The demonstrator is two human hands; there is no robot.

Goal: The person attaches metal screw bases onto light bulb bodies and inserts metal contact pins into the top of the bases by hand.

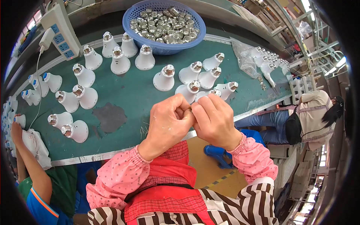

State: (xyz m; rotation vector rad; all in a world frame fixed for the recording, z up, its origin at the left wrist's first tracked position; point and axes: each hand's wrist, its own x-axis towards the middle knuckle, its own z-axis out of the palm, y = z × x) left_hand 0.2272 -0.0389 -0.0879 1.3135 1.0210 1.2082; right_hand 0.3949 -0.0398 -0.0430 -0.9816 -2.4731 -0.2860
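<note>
My left hand (168, 120) and my right hand (213, 119) meet over the front edge of the green bench (131, 142). The fingers of both are pinched together around something too small and hidden to name. Just beyond them stand several white bulb housings with metal screw caps, one (188, 91) close behind my fingertips and another (164, 78) a little farther back. More such housings stand at the left, one of them (75, 131) tilted near a dark patch on the bench.
A blue basket (165, 48) of metal caps stands at the back, with a power strip (60, 32) to its left. A plastic bag (243, 56) lies at the right. A co-worker's arm (30, 165) reaches in at the left; another person (311, 116) is at the right.
</note>
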